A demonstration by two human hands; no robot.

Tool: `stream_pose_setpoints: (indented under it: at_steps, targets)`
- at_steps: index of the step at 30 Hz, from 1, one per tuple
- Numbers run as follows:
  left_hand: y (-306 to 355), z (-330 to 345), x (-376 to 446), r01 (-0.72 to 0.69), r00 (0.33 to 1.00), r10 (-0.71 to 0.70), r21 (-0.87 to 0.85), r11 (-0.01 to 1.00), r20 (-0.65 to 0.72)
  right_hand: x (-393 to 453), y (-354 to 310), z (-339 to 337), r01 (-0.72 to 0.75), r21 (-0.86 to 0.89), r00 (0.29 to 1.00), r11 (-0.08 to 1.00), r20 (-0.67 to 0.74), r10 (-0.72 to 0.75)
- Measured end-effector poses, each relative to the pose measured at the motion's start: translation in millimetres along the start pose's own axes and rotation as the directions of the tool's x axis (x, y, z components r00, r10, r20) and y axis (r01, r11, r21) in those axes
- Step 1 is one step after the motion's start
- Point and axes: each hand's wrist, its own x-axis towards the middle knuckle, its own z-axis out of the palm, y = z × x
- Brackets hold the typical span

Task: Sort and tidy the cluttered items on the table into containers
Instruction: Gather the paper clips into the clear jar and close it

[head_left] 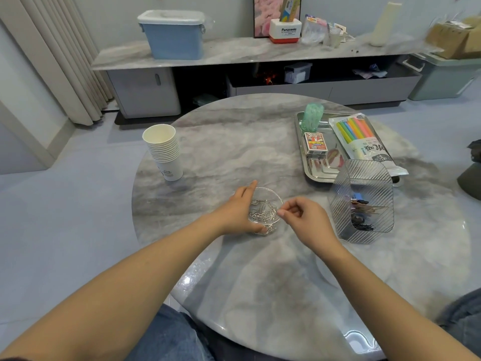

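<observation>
At about 6 o'clock from the middle of the tabletop (234, 142) sat the little glass bowl (276, 198) full of paper clips (260, 212), and both hands were working right at it. Biggest risk as I saw it: the bowl was light and the tabletop looked slick, so a nudge from either hand could've slid or tipped it and sent clips everywhere. The clips were also tangled in a heap, so anything dropped on the pile might hook others or bounce over the rim.

The left hand (235, 212) was cupped round the bowl's 9 o'clock side, thumb curled under the near rim and the fingers (251, 185) reaching along the far rim, so it held the bowl steady. The right hand (304, 217) was at the bowl's 3 o'clock rim with its fingers (285, 211) pinched tight together, most likely on a single clip, though whatever it held was too small to make out for sure.

Over at 3 o'clock the ribbed bin (364, 178) held some dark bits, with the tray (299, 126) behind it at 1 o'clock and the cups (164, 152) at 10 o'clock.
</observation>
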Motion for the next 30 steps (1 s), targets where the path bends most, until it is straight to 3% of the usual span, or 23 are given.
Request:
stream_pose_setpoints:
  at_steps: [4, 8, 10, 13, 17, 20, 24, 26, 30]
  targets:
    - [2, 0, 0, -0.009, 1.0, 0.009, -0.017, 1.0, 0.003, 13, -3, 1, 0.024, 0.047, 0.999, 0.999, 0.02, -0.025]
    - [5, 3, 1, -0.037, 0.999, 0.037, -0.006, 0.999, 0.016, 5, 9, -18, 0.101, -0.16, 0.995, 0.982, -0.011, -0.104]
    - [8, 6, 3, -0.051, 0.998, 0.052, -0.014, 0.999, 0.032, -2, 16, -33, 0.116, -0.301, 0.993, 0.947, 0.066, -0.101]
    - [15, 12, 5, -0.071, 0.995, 0.072, -0.026, 0.997, 0.064, -13, 27, -58, 0.163, -0.538, 0.956, 0.827, 0.294, 0.004]
    - [23, 19, 5, -0.091, 0.993, 0.093, -0.032, 0.995, 0.079, -24, 38, -76, 0.365, -0.73, 0.81, 0.577, 0.555, 0.189]
    - [28, 24, 3, -0.09, 0.992, 0.094, -0.045, 0.995, 0.083, -27, 50, -79, 0.44, -0.745, 0.748, 0.501, 0.613, 0.254]
    - [31, 27, -4, -0.07, 0.995, 0.075, -0.074, 0.995, 0.065, -26, 56, -78, 0.514, -0.733, 0.758, 0.446, 0.631, 0.163]
    - [32, 28, -9, -0.068, 0.995, 0.072, -0.072, 0.995, 0.062, -26, 54, -76, 0.514, -0.719, 0.769, 0.469, 0.628, 0.12]
    - [31, 29, -20, -0.071, 0.996, 0.075, -0.068, 0.995, 0.058, -24, 32, -89, 0.417, -0.6, 0.804, 0.683, 0.593, 0.031]
